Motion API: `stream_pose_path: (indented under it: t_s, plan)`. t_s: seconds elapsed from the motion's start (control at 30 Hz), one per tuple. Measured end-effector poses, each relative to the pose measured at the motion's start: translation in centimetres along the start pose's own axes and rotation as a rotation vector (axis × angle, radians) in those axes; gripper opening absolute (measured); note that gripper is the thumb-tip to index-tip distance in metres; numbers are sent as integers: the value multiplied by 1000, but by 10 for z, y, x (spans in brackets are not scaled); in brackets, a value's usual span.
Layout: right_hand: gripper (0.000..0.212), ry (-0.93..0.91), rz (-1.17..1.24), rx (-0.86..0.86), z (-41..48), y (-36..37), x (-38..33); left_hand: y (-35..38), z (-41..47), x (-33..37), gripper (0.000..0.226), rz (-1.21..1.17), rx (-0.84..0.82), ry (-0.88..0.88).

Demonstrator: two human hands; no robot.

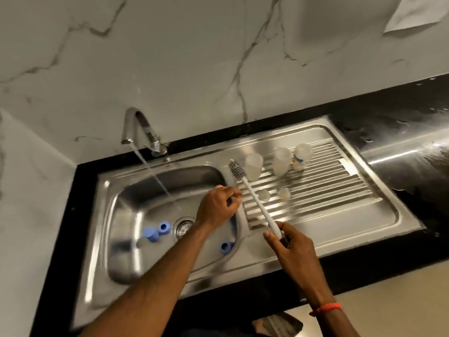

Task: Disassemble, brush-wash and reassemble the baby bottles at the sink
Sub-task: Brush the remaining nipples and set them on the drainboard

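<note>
Three clear baby bottles stand upside down on the steel drainboard [340,190]: one [253,166] on the left, one [281,160] in the middle and a printed one [302,156] on the right. Two clear nipples [263,194] [283,192] lie in front of them. A blue cap [150,233] and two blue rings [164,226] [226,246] lie in the basin [126,215]. My right hand [289,242] grips the handle of a white bottle brush [252,195], its grey head up near the left bottle. My left hand [218,205] hovers at the basin's right rim, fingers curled, pinching a small pale blurred piece, seemingly a nipple.
The tap [136,127] at the back runs, its stream [158,178] falling toward the drain [183,226]. Black countertop [401,132] surrounds the sink, with a marble wall behind. A white cloth [418,13] hangs at the top right.
</note>
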State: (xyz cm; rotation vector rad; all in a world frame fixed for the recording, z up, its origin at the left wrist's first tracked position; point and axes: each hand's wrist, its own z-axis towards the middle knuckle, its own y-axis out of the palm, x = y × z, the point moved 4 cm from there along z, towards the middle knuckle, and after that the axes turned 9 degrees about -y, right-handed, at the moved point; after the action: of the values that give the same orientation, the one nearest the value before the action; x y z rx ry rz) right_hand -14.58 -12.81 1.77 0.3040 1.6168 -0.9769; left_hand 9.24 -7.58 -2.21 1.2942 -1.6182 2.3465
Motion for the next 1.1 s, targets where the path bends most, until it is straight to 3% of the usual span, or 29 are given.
stream_pose_path:
  t_s: [0.23,0.43,0.7,1.0,1.1]
  plan:
    - [12,28,45,-100,8,38,-16,-53,-47,-103,9,-76,142,-361]
    - [9,65,3,-141,11,61,-27,-44,-56,-170,20,-187,-2,-653]
    - [15,139,-5,-176,14,97,-26,5,-8,-195,28,-217,-122,-611]
    - [21,241,-58,-125,18,124,-5,44,54,-207,59,-90,-196,-530]
    - [22,247,-51,-101,21,128,-3,60,60,-218,50,-58,-234,-542]
